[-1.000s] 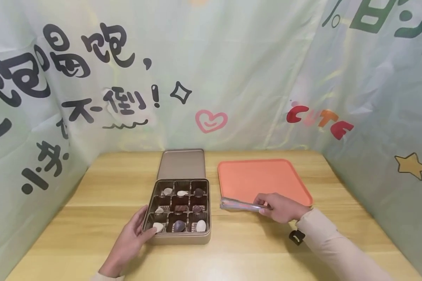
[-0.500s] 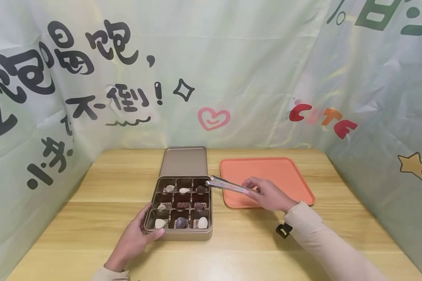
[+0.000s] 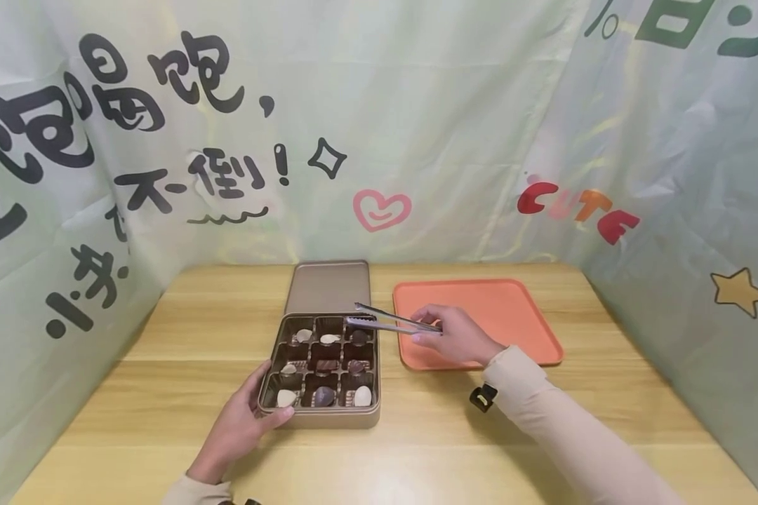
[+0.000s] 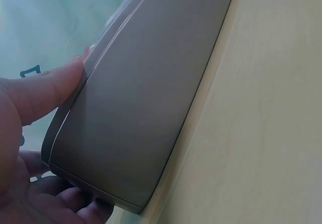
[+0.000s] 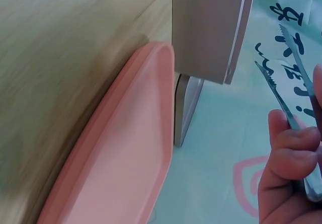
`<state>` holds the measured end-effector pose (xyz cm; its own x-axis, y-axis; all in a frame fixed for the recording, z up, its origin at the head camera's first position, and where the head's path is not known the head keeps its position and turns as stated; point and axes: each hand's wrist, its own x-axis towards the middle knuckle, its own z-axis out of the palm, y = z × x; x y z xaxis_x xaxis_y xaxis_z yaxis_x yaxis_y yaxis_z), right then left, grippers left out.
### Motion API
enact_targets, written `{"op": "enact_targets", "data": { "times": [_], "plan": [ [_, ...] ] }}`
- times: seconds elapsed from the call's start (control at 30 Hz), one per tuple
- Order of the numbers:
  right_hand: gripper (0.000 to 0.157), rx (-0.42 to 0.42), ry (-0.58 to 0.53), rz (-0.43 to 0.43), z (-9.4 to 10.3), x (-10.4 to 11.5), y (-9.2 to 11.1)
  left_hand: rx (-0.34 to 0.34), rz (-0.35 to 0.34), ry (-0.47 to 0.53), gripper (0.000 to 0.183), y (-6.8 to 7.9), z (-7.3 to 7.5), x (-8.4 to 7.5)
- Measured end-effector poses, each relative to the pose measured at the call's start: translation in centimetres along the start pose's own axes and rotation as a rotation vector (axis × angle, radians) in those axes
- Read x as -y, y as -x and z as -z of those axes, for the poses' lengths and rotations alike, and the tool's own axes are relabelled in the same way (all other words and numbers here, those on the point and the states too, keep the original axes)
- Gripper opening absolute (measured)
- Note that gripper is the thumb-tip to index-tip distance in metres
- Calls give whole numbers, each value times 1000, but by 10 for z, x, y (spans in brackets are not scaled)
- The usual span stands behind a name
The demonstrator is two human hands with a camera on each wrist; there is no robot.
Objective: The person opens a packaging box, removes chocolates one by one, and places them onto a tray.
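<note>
Silver tongs (image 3: pixel 385 325), brown box (image 3: pixel 335 420), coral tray (image 3: pixel 502 312), wood-grained table (image 3: pixel 448 442).

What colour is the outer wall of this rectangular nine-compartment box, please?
The box is greyish brown outside, best seen in the left wrist view.

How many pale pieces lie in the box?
5 pale pieces: one far left, one far middle, one middle left, one near left, one near right in the box. Any behind dividers would be hidden.

Left hand (image 3: pixel 236 424) and right hand (image 3: pixel 455 335) bare. Right sleeve (image 3: pixel 581 421) long, beige, cuff (image 3: pixel 516 375) wrinkled; small black unit (image 3: pixel 478 395), pale mark, beside it. Left sleeve (image 3: pixel 196 491) beige, mostly cropped.
</note>
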<state>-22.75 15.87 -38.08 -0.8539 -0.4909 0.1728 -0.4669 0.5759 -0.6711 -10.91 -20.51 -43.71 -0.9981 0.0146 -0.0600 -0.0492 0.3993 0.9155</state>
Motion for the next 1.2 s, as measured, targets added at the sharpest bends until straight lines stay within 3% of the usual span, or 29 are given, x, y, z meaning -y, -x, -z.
{"op": "enact_targets", "data": {
  "times": [0.27, 0.6, 0.8, 1.2],
  "plan": [
    [26, 19, -6, 49, -10, 10, -14, 4, -1, 32, 100, -4, -1, -1],
    [30, 15, 165, 90, -22, 32, -33, 11, -47, 19, 96, -4, 1, -1],
    [27, -7, 269, 121, -29, 41, -46, 7, -40, 23, 96, -4, 1, 0],
    [26, 52, 339, 182, -43, 57, -62, 10, -46, 18, 98, -1, 1, 9]
  ]
}}
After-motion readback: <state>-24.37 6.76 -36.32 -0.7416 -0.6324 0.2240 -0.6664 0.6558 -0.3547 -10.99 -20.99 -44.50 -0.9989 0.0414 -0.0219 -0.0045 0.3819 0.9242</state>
